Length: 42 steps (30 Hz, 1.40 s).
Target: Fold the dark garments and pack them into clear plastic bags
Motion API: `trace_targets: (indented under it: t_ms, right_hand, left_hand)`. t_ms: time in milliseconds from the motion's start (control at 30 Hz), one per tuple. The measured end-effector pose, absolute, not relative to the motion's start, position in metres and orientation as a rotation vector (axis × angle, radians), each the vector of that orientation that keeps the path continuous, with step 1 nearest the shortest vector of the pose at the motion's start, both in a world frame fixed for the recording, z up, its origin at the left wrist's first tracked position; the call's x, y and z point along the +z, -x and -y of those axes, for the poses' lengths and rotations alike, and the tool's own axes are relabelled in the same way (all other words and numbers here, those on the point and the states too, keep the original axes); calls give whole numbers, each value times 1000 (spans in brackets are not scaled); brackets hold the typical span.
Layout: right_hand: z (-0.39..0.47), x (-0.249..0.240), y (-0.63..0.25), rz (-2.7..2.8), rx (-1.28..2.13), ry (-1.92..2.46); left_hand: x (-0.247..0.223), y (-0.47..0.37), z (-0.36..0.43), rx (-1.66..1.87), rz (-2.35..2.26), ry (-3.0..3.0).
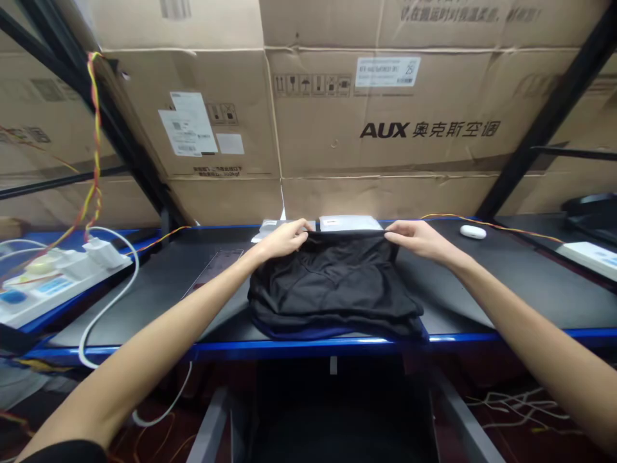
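left hand and right hand pinch a black cloth by its far edge

the black cloth lies in loose folds at the middle of a dark tabletop, its near side reaching the blue front rim. a dark blue layer shows under its near edge. the left hand grips the left end of the far edge between thumb and fingers; the right hand pinches the right end the same way, and the edge runs nearly straight between the 2 hands.

just behind the cloth are 2 pale packets, 1 near the left hand and 1 between the hands. a small white case sits to the right of the right hand. a dark flat rectangle lies beyond the left forearm. white power strips stand at both sides, 1 left and 1 right. brown cardboard printed "aux" fills the back.
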State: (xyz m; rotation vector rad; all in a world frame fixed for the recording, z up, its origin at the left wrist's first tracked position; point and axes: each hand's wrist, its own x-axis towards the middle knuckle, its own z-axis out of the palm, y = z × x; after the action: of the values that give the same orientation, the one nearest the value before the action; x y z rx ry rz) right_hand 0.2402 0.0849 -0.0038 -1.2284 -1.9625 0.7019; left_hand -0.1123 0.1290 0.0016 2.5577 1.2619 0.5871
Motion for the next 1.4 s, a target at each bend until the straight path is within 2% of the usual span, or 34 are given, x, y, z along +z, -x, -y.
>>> trace_targets:
  t_ms: [100,333,533,667,800,900,1400]
  right_hand:
    - [-102,-9,-240,1960,647,1335]
    - [-109,-29,-237,2179,215,1559]
    - [-93,-24,-228,2179,-31,1363]
    - [-74,-18,-203,2324,120,1112]
    - [-58,-20,-184,2540,392,1165]
    - [-54,-25,-181,2637,492,1213]
    - [-52,-32,-182,2652,484,1217]
  left_hand:
    - [-2,100,-139,519,-1389,-2613]
    - [-16,93,-139,438,-1512,-2751]
    - [-1,104,-121,661,-1202,-2794]
    - [1,109,-97,421,-1023,-2694]
    - [-15,112,-83,99,-1063,-2639]
    - [-26,113,-79,80,-1084,-2648]
    - [-26,113,-75,111,-1097,-2650]
